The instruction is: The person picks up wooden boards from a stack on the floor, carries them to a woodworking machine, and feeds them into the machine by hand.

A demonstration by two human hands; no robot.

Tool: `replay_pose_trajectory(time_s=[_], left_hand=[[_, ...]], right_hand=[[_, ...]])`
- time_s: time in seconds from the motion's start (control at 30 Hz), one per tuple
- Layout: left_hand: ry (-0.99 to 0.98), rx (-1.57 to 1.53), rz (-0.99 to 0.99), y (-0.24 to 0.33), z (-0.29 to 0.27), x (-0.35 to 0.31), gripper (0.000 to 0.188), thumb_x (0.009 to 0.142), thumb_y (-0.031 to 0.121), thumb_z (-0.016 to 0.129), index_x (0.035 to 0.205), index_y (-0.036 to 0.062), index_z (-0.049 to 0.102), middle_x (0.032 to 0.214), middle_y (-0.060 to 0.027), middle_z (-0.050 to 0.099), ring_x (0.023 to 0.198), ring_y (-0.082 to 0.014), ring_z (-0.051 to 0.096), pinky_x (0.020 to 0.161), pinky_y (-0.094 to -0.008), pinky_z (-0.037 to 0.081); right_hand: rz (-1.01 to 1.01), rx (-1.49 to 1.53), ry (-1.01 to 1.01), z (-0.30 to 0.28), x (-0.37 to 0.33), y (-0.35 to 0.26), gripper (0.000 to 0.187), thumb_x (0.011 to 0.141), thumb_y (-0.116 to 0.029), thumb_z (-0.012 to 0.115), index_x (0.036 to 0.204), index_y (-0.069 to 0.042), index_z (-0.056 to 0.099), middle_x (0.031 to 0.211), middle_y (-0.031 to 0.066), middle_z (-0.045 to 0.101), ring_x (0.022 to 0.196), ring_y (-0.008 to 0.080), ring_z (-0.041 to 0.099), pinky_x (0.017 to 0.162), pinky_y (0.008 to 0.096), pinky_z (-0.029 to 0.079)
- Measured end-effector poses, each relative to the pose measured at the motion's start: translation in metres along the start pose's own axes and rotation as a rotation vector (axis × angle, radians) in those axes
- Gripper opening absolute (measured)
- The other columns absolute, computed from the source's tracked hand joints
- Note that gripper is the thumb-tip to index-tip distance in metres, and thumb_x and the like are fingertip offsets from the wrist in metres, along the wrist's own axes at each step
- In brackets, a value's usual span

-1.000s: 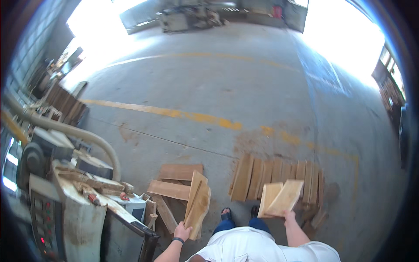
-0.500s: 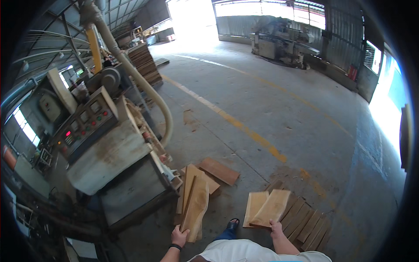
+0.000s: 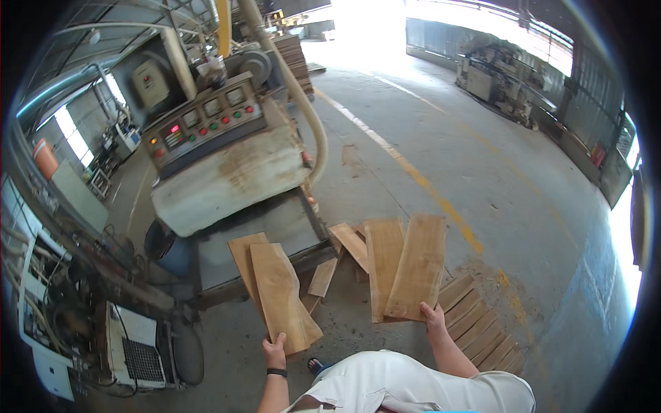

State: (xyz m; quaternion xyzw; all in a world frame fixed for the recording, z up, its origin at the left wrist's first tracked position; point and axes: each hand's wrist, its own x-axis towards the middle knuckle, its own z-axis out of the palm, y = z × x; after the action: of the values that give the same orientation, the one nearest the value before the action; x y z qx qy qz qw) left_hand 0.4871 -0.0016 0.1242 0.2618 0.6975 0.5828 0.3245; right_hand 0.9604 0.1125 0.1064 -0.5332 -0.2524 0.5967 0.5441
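My left hand (image 3: 275,352), with a black band at the wrist, is closed on the near end of a light wooden board (image 3: 281,292) that has one wavy edge. Fanned out beneath it is another board (image 3: 242,249), apparently in the same grip. My right hand (image 3: 433,321) pinches the lower corner of a straight board (image 3: 420,265). That one overlaps a second pale board (image 3: 384,251) on its left. Both bundles are tilted up in front of me, apart from each other; the fingers under the boards are hidden.
To the left stands a large machine with a button panel (image 3: 210,124), a grey bed (image 3: 251,230) and a thick hose (image 3: 310,117). Loose boards (image 3: 352,244) lie on the floor beyond my hands. A row of planks (image 3: 475,323) lies by my right forearm. Another machine (image 3: 492,79) stands far right.
Both hands have raised their boards from near the floor piles, the left bundle shifting left toward the machine bed. The view has turned left.
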Motion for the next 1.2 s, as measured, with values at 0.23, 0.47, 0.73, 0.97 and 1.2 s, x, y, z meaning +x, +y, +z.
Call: replay_pose_trajectory(time_s=[0.23,0.47,0.73,0.97,1.2], left_hand=[[0.093,-0.014,-0.077,-0.003,-0.139,0.057,0.047,0.089,0.016,0.074,0.125,-0.0076,0.055,0.116,-0.0116,0.065,0.103,-0.021,0.063,0.094,-0.0337,0.049],[0.119,0.005,-0.198,-0.009,-0.229,0.12,0.054,0.087,0.025,0.079,0.125,-0.0071,0.056,0.117,-0.0114,0.066,0.104,-0.0218,0.063,0.093,-0.0339,0.049],[-0.026,-0.042,-0.273,-0.01,-0.23,0.185,0.063,0.088,0.029,0.078,0.131,-0.0082,0.053,0.124,-0.0154,0.064,0.112,-0.025,0.063,0.098,-0.0346,0.047],[-0.145,-0.144,-0.337,-0.03,-0.212,0.253,0.088,0.076,0.046,0.086,0.137,-0.0079,0.05,0.127,-0.0161,0.063,0.116,-0.027,0.061,0.1,-0.0354,0.046],[-0.096,-0.2,-0.534,-0.032,-0.184,0.286,0.078,0.085,0.045,0.078,0.139,-0.0038,0.05,0.136,-0.0167,0.057,0.128,-0.0279,0.053,0.105,-0.0394,0.042]], right_hand=[[-0.01,-0.035,-0.168,0.165,0.016,0.04,0.058,0.089,-0.022,0.074,0.135,0.003,0.05,0.125,0.0118,0.063,0.114,0.0232,0.061,0.099,0.0361,0.047],[0.143,-0.031,-0.278,0.298,0.038,0.094,0.054,0.091,-0.024,0.073,0.133,0.0,0.051,0.122,0.0101,0.065,0.107,0.0215,0.064,0.093,0.0345,0.051],[0.215,-0.112,-0.308,0.351,0.088,0.105,0.05,0.091,-0.027,0.073,0.132,-0.005,0.053,0.119,0.0068,0.066,0.105,0.0193,0.065,0.09,0.0343,0.053],[0.271,-0.234,-0.329,0.362,0.153,0.106,0.051,0.091,-0.028,0.074,0.132,-0.005,0.054,0.121,0.007,0.066,0.111,0.0209,0.063,0.093,0.0371,0.05],[0.261,-0.476,-0.155,0.361,0.175,0.129,0.069,0.087,-0.033,0.078,0.138,-0.001,0.043,0.129,0.0134,0.058,0.118,0.0254,0.056,0.099,0.039,0.046]])
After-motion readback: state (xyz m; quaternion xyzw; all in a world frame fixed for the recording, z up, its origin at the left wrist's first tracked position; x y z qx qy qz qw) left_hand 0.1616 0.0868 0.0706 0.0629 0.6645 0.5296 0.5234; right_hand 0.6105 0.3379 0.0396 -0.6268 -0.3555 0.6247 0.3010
